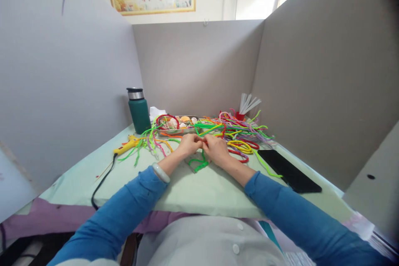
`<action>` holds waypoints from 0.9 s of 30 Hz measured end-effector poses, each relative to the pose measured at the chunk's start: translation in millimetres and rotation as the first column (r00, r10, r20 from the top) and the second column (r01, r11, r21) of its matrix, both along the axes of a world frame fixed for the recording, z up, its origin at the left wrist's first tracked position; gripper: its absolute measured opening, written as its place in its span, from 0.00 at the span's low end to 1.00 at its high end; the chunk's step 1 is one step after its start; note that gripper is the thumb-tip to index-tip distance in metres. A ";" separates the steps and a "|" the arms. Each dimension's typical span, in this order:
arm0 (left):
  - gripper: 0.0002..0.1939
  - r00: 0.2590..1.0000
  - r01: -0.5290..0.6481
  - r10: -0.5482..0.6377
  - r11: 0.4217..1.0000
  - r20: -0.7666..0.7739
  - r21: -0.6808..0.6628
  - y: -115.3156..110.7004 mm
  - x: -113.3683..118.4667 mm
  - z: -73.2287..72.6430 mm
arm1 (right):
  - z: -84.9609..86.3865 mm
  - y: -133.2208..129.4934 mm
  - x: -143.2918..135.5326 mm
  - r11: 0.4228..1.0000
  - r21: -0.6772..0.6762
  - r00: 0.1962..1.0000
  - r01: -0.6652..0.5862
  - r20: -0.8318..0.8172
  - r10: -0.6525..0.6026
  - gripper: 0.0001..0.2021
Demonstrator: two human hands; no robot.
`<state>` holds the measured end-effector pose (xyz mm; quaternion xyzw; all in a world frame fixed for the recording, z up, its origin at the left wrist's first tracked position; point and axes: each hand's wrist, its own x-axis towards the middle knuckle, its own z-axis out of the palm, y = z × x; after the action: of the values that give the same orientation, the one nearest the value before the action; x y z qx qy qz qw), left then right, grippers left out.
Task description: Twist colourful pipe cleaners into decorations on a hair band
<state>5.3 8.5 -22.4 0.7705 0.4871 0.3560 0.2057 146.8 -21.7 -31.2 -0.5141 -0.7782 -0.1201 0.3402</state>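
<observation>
My left hand [190,144] and my right hand [215,148] meet over the middle of the table, fingertips pinched together. A bent green pipe cleaner [201,166] runs down from between them, its lower part wound into a loop near the tabletop. The fingers cover the spot where they grip it. Just beyond my hands lie more green and yellow pipe cleaners [212,127]. Coiled yellow pipe cleaners [241,146] rest to the right of my right hand, among red ones.
At the left are a yellow glue gun [126,145] with a black cord and a green bottle [139,112]. A metal tray [179,131] of small pieces stands behind. A black phone-like slab [288,170] lies right, white sticks [248,104] back right. Grey partitions [199,62] enclose the table.
</observation>
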 end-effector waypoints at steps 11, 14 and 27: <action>0.12 0.999 -0.017 0.019 0.997 -0.027 0.075 -3.7 -0.5 7.4 | 0.9 4.2 4.2 0.975 -0.119 0.942 -0.190 -0.302 0.146 0.08; 0.12 1.000 -0.020 0.021 0.999 -0.014 0.049 -3.9 -0.9 9.6 | -0.8 5.9 5.7 0.937 -0.199 0.884 -0.287 -0.433 0.178 0.09; 0.09 0.992 0.012 -0.006 0.999 0.124 -0.045 -3.2 -1.1 8.6 | 1.0 0.6 6.4 0.919 -0.198 0.817 -0.340 -0.546 0.185 0.10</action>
<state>4.2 5.3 -13.8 0.7441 0.4779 0.3910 0.2548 153.1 -21.2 -30.2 -0.4575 -0.7307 0.1848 0.4718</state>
